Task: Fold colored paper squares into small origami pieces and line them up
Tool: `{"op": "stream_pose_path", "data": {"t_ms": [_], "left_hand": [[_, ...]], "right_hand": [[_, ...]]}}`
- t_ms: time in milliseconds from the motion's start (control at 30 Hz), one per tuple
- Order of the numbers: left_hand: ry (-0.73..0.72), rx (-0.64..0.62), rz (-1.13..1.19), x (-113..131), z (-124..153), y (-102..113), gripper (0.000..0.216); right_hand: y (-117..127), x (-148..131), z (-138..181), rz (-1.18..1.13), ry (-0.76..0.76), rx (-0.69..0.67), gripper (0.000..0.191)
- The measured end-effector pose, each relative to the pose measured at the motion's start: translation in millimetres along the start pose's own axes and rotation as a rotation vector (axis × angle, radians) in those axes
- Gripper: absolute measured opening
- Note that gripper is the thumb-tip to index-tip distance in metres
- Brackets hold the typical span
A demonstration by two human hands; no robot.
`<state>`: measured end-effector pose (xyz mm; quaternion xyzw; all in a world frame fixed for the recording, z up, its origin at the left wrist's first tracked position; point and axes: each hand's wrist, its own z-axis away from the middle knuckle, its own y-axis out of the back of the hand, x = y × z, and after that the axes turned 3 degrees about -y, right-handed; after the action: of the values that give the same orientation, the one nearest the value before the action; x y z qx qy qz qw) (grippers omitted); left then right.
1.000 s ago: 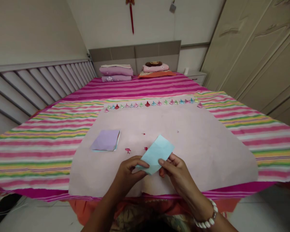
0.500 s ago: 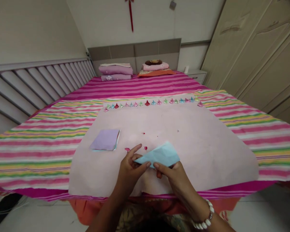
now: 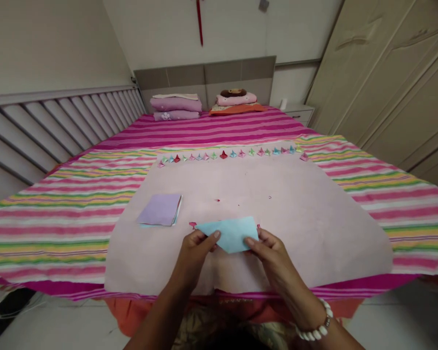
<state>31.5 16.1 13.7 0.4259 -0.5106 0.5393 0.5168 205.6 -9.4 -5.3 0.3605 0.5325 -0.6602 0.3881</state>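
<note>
head camera faces forward and down across bed toward headboard

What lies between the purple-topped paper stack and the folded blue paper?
Head view: a small red patch on the pale sheet, near the left tip of the folded blue paper.

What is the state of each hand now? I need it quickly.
Left hand: closed, holding the blue paper at its left side.
Right hand: closed, holding the same paper's right side.

My right grip can pass freely rightward over the pale sheet, but leftward the paper stack obstructs.
</note>
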Motion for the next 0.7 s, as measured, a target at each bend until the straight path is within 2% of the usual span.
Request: {"op": "stream_pose_path", "data": {"t_ms": [100, 167, 267, 367, 533, 600, 700], "left_hand": [[0.014, -0.189, -0.108, 10.1, 0.5, 7.0, 0.023], [0.048, -0.332, -0.126, 13.5, 1.7, 7.3, 0.019], [0.044, -0.445, -0.137, 12.1, 2.3, 3.0, 0.02], [-0.01, -0.4, -0.104, 6.8, 2.2, -3.0, 0.021], [-0.089, -0.206, 0.041, -1.1, 4.8, -4.4, 0.035], [-0.114, -0.221, 0.042, -2.4, 5.9, -2.1, 0.024], [-0.111, -0.259, 0.012, -1.8, 5.6, 0.1, 0.015]], "right_hand": [[8.3, -16.2, -5.3, -0.011, -0.02, -0.049, 0.041], [11.2, -24.7, -7.3, 0.067, -0.04, -0.131, 0.044], [10.8, -29.7, -7.3, 0.271, -0.133, -0.299, 0.029], [6.2, -26.7, -6.1, 0.352, -0.208, -0.338, 0.024], [-0.6, -18.5, -8.1, 0.178, -0.165, -0.087, 0.029], [-1.5, -16.8, -9.0, 0.146, -0.158, -0.023, 0.031], [-2.7, -15.3, -8.7, 0.136, -0.146, 0.001, 0.033]]}}
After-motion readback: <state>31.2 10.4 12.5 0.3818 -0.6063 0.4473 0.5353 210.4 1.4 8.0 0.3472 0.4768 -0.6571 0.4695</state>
